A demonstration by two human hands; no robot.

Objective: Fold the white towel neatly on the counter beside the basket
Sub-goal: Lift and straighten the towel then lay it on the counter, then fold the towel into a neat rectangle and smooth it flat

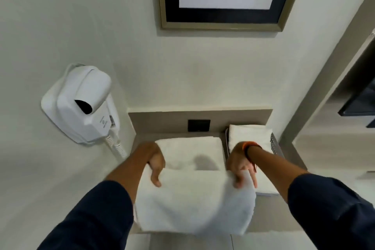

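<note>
I had the white towel [192, 199] pinched by its raised near fold, my left hand [156, 163] closed on one upper corner and my right hand [240, 165] closed on the other, thumbs on top of the cloth. Between my two grips the fold stood lifted, and beyond it the rest of the towel lay flat on the counter [284, 215]. Below my hands the held layer hung over the counter's front edge. Just past my right hand sat the wire basket [275, 145], another folded white towel [249, 134] inside it. Out beyond my left wrist hung the wall-mounted hair dryer [81, 103].
</note>
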